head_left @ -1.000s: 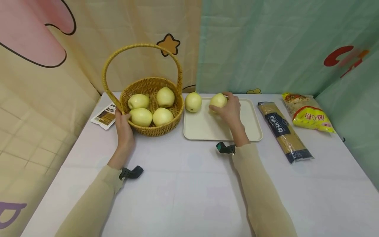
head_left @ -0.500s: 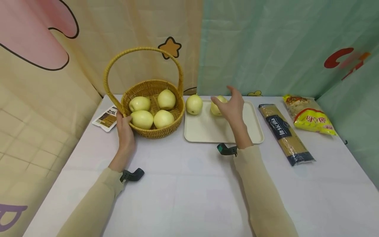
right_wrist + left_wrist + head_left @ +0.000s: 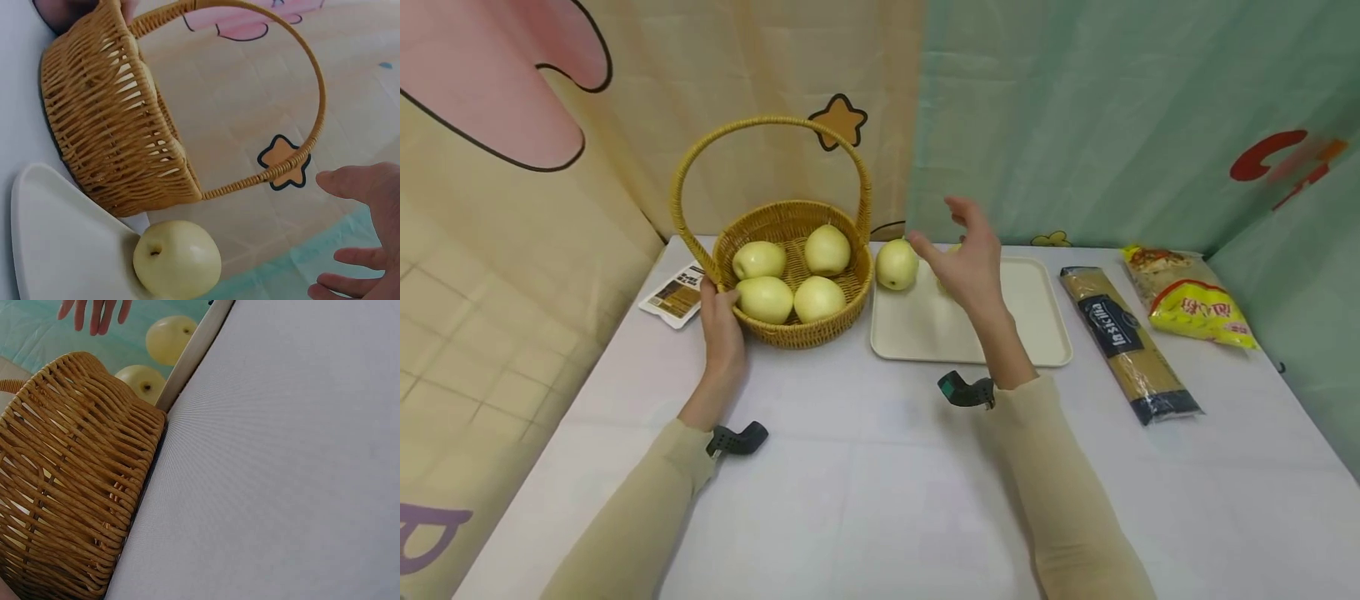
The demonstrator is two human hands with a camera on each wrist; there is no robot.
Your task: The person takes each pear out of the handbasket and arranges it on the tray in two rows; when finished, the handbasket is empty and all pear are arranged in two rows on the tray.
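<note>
My left hand point(image 3: 722, 333) grips the rim of a wicker basket point(image 3: 797, 335), its thumb over the edge beside the base of the tall arched handle. Inside the basket lie several pale yellow-green pears point(image 3: 819, 298). My right hand point(image 3: 973, 267) hovers over a cream tray point(image 3: 917, 337) with its fingers spread and nothing in them. One pear point(image 3: 897, 265) sits on the tray's left back corner, close to the basket. A second tray pear is mostly hidden behind the right hand in the head view; in the left wrist view both the nearer pear point(image 3: 142, 383) and farther pear point(image 3: 172, 339) show.
Right of the tray lie a long pasta packet point(image 3: 1123, 342) and a yellow food bag point(image 3: 1191, 298). A small white-and-brown sachet point(image 3: 676, 296) is left of the basket. Printed curtains point(image 3: 1075, 117) hang behind the white-covered table point(image 3: 850, 500).
The right hand has let go of the pear on the tray, lifted off it and moved up and left towards the other tray pear. The left hand keeps its hold on the basket.
</note>
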